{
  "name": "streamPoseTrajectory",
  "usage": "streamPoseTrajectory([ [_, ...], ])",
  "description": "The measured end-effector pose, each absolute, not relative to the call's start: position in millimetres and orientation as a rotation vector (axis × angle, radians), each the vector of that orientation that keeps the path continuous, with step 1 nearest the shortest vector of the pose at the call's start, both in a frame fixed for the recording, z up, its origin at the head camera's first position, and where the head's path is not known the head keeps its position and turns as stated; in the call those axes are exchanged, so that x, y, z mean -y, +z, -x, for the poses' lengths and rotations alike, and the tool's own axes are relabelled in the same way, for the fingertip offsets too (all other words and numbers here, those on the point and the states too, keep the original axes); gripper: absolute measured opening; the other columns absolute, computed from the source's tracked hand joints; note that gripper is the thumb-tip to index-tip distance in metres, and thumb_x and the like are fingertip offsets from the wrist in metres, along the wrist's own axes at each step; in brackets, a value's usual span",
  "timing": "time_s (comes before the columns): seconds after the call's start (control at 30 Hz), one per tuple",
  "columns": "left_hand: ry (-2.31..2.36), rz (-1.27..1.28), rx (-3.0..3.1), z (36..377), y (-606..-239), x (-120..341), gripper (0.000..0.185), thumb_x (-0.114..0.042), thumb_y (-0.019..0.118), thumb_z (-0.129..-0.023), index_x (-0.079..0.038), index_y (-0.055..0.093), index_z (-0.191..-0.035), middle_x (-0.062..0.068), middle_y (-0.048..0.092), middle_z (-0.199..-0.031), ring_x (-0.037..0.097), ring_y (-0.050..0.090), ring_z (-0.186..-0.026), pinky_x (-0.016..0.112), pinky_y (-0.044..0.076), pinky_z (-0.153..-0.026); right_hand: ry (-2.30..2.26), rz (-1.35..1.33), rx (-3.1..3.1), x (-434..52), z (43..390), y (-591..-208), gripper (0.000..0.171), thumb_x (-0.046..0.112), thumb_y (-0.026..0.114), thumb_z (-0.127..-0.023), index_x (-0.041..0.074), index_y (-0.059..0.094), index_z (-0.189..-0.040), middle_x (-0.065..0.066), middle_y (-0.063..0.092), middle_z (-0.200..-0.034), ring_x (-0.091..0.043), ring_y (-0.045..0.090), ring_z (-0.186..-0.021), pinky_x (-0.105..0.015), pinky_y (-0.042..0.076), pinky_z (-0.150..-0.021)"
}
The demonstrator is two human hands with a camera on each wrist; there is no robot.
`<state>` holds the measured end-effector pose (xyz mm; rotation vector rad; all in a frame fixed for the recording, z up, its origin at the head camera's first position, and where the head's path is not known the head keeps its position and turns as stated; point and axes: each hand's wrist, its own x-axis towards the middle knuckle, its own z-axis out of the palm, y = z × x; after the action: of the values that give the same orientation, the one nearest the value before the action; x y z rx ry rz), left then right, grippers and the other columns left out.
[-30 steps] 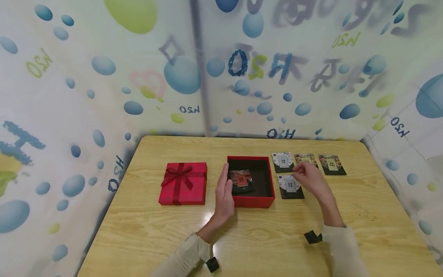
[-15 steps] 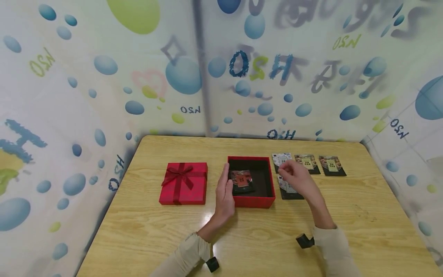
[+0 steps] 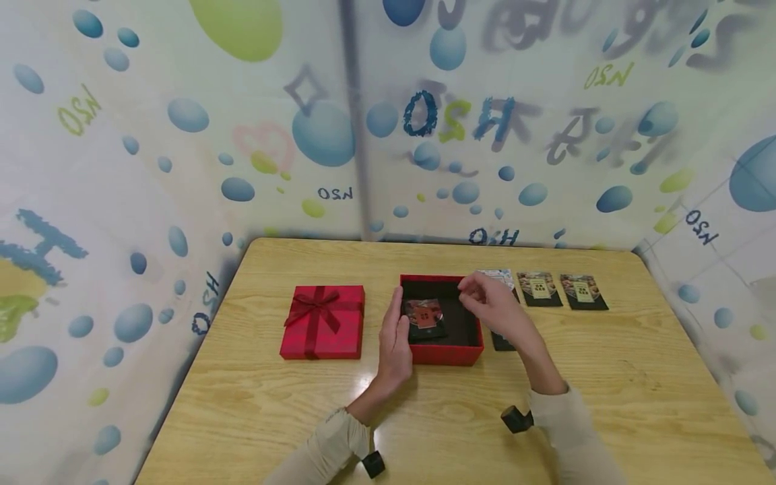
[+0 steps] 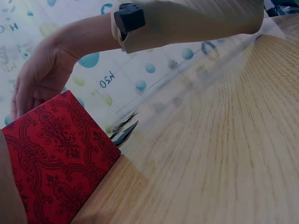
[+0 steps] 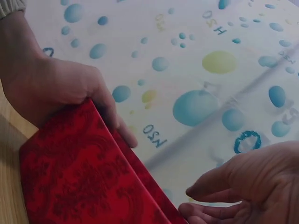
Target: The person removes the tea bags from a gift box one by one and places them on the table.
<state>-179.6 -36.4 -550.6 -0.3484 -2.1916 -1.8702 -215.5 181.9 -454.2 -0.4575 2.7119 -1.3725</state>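
Note:
A red gift box (image 3: 446, 354) with a dark inside stands uncovered in the middle of the wooden table. My left hand (image 3: 395, 347) lies along its left wall, fingers straight, thumb near the rim. Inside, toward the left, lies a flat black packet (image 3: 426, 319) with an orange-red label. Over the box's right rim hovers my right hand (image 3: 496, 311), its fingers loosely bent; the right wrist view shows a gap between thumb (image 5: 212, 179) and fingers, with nothing in it. Partly covered by this hand, a silver-labelled packet (image 3: 500, 275) and another dark packet (image 3: 503, 342) lie on the table.
The red lid (image 3: 327, 322) with its dark ribbon bow lies left of the box. Two gold-labelled packets (image 3: 539, 289) lie side by side at the back right. A patterned wall covering (image 3: 418, 202) rises behind the table's far edge.
My right hand has moved left, from above the packets to the box's right rim, uncovering the nearer gold-labelled packet. My left hand has stayed against the box.

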Motion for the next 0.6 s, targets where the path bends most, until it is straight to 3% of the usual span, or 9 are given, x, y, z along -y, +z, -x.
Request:
streamPoseTrajectory([
  [0.2,-1.871,0.337,2.188,180,-551,36,0.055,-0.002,0.033,-0.11,-0.004,0.026,-0.165,0.011,0.026,-0.171,0.026,0.022,-0.159,0.041,0.017,-0.128,-1.279,0.513,-2.628,-158,221,-461,0.02,0.009,0.066,-0.102,0.0,0.065,-0.119,-0.011,0.07,-0.105,-0.024,0.066,-0.095,-0.044,0.058,-0.086],
  [0.6,-1.857,0.353,2.16,181,-553,36,0.055,-0.001,0.034,-0.11,-0.003,0.027,-0.165,0.013,0.027,-0.171,0.028,0.023,-0.158,0.029,0.018,-0.126,-1.093,0.546,-2.565,-128,228,-474,0.03,0.003,0.064,-0.099,-0.008,0.06,-0.127,-0.016,0.07,-0.11,-0.026,0.068,-0.098,-0.044,0.058,-0.087],
])
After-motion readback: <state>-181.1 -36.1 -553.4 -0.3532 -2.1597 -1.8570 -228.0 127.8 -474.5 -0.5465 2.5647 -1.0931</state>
